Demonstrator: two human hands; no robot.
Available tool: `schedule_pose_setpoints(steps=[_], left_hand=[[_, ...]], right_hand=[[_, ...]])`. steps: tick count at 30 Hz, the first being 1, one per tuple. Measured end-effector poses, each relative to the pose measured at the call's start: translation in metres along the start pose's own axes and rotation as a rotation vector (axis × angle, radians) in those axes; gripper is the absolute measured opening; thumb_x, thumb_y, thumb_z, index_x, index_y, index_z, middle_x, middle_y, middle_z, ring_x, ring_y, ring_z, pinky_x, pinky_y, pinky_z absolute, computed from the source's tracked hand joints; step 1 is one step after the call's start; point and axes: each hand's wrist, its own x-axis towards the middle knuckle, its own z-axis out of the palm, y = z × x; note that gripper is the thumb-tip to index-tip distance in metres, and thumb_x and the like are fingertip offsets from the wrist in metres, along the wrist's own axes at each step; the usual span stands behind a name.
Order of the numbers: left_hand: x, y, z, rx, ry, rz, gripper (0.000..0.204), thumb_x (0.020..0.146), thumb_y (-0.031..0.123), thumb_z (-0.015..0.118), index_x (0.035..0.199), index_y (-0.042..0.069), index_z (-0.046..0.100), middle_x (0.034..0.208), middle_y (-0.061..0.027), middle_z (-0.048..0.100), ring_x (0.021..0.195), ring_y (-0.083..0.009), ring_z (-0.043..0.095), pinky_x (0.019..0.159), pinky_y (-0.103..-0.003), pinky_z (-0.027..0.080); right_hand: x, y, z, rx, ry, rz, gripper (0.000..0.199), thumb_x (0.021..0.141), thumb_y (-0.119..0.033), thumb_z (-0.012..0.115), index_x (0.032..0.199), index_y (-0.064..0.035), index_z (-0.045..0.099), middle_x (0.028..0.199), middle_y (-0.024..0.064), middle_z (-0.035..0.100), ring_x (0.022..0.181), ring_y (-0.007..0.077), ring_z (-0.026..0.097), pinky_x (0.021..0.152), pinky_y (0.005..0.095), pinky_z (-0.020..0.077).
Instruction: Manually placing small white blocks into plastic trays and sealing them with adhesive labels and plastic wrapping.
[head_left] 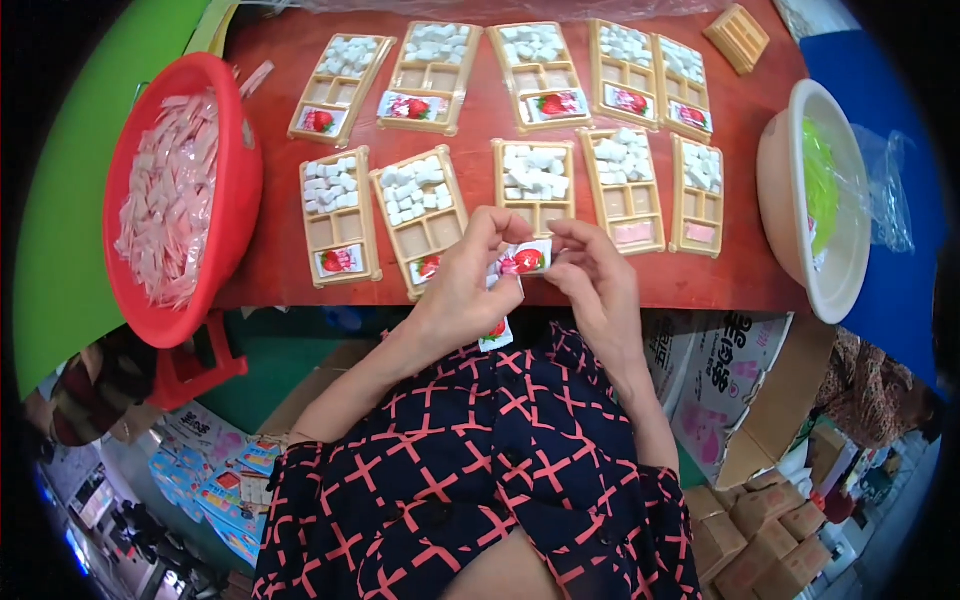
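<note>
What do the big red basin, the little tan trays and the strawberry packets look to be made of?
The red basin looks like glossy moulded plastic, with a smooth rolled rim. The tan trays seem thin matte plastic, though that is uncertain. The strawberry packet between both hands looks like shiny printed film, catching the light.

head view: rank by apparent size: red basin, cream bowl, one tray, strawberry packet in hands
1. red basin
2. cream bowl; near the rim, so fisheye bending makes the gap to the basin unsure
3. tray
4. strawberry packet, pinched by both hands
</note>
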Motion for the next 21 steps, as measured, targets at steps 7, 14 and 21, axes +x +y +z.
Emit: schedule_pose_setpoints(steps=[7, 14, 21], left_hand=[[0.009, 0.0, 0.021, 0.046, -0.031, -0.102, 0.038, 0.072, -0.01, 0.038, 0.108, 0.002, 0.037, 0.1, -0.008, 0.047, 0.068, -0.0065, 0.049, 0.06, -0.02, 0.042], [0.035, -0.003, 0.052, 0.254, 0.066, 0.052, 0.03, 0.078, 0.01, 0.061, 0.103, -0.002, 0.05, 0.079, -0.0048, 0.055, 0.068, -0.009, 0.054, 0.063, -0.024, 0.044], [0.053, -0.002, 0.062, -0.329, -0.103, -0.389, 0.012, 0.089, 0.014, 0.05, 0.085, 0.004, 0.056, 0.07, 0.0005, 0.056, 0.056, -0.002, 0.051, 0.048, -0.013, 0.039]], right_hand=[[-0.013, 0.013, -0.057, 0.086, 0.149, 0.127, 0.017, 0.079, 0.001, 0.054, 0.095, 0.0003, 0.058, 0.076, -0.0013, 0.057, 0.067, 0.0033, 0.051, 0.06, 0.0161, 0.0402], [0.005, 0.016, -0.092, 0.116, 0.176, 0.107, 0.015, 0.077, -0.001, 0.055, 0.092, 0.0015, 0.058, 0.078, 0.0037, 0.06, 0.068, 0.0068, 0.054, 0.065, 0.0183, 0.0429], [0.01, 0.014, -0.103, 0.272, 0.099, 0.157, 0.015, 0.077, 0.0, 0.055, 0.092, 0.0015, 0.057, 0.078, 0.0033, 0.059, 0.07, 0.0065, 0.054, 0.067, 0.018, 0.0435]])
